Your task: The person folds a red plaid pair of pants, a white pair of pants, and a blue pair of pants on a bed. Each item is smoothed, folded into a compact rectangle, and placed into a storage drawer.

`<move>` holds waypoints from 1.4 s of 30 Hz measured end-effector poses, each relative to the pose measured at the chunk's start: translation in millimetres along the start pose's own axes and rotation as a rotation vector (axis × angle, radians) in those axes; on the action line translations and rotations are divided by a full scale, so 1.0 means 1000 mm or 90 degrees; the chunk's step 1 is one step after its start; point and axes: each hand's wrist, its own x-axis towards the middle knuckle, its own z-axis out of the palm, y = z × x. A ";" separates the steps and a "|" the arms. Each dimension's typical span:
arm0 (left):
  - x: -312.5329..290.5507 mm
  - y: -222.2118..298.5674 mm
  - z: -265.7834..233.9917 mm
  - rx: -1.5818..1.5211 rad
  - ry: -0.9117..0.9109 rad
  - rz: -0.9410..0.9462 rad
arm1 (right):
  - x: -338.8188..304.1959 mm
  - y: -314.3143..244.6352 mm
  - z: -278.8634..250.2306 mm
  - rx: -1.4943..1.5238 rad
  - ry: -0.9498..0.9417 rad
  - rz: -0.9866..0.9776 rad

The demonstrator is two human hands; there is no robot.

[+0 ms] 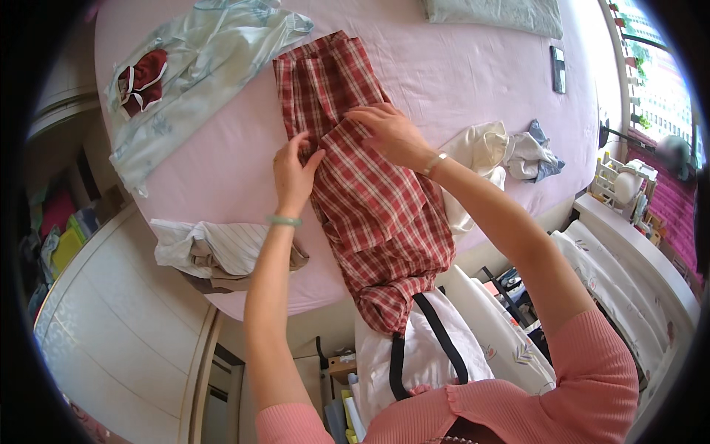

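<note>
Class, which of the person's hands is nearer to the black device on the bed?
Right. The right hand rests on the plaid cloth, left of the black device and lower in view; the left hand is farther left.

You get bright daylight from the window [669, 74] at upper right, its panes washed out; the bed [458, 81] looks softly lit, and straight edges bend toward black corners.

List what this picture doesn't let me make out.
Head view: red plaid garment: underside hidden by its own upper layers.
Head view: right hand: palm hidden by the back of the hand.
Head view: pale bedding: far end cut off by the top edge.
</note>
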 end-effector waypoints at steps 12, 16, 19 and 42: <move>-0.040 0.043 -0.060 0.039 -0.099 0.354 | -0.042 -0.019 -0.059 -0.170 -0.089 -0.278; -0.056 0.046 -0.069 0.125 -0.119 0.423 | -0.059 -0.029 -0.099 -0.293 -0.122 -0.261; -0.047 0.042 -0.083 0.186 -0.100 0.443 | -0.062 -0.023 -0.112 -0.317 -0.096 -0.207; 0.076 0.006 -0.069 0.301 0.086 0.390 | 0.022 0.059 -0.077 -0.370 0.017 0.035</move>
